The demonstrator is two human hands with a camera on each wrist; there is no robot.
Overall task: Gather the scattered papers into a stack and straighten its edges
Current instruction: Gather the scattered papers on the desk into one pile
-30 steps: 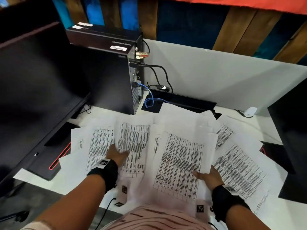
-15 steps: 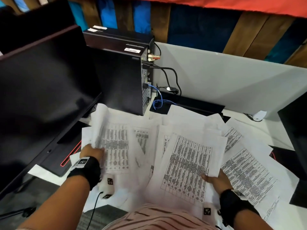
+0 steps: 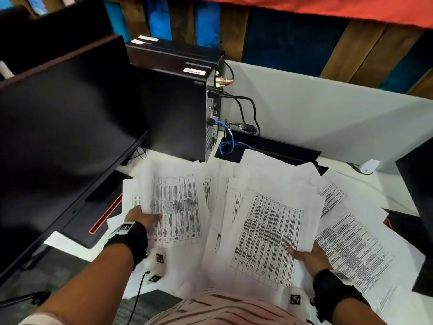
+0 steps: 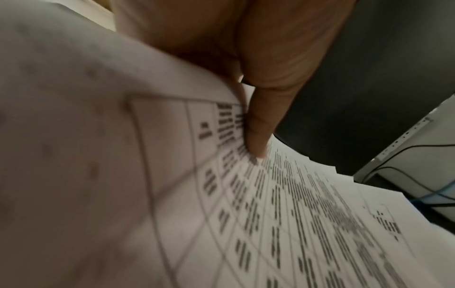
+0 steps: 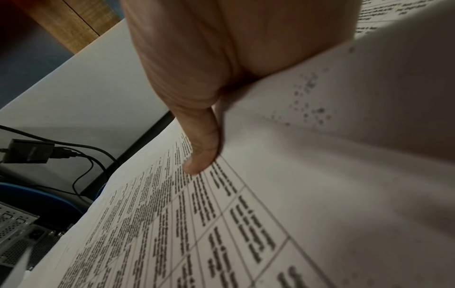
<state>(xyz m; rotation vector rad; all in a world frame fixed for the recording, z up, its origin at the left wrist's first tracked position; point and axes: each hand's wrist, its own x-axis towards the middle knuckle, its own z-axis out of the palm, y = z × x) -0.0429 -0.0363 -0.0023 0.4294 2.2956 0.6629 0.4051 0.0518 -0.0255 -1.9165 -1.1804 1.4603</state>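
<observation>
Left hand [image 3: 143, 216] pinches papers [image 3: 178, 207] beside computer tower [image 3: 178, 109]; right hand [image 3: 307, 255] seemingly grips another sheet [image 3: 269, 235], fingers hidden underneath; print blurred.

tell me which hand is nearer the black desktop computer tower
Left. The left hand holds a printed sheet just in front of the black desktop computer tower; the right hand grips sheets farther away, toward the desk's right side.

Overhead head view; close wrist views
</observation>
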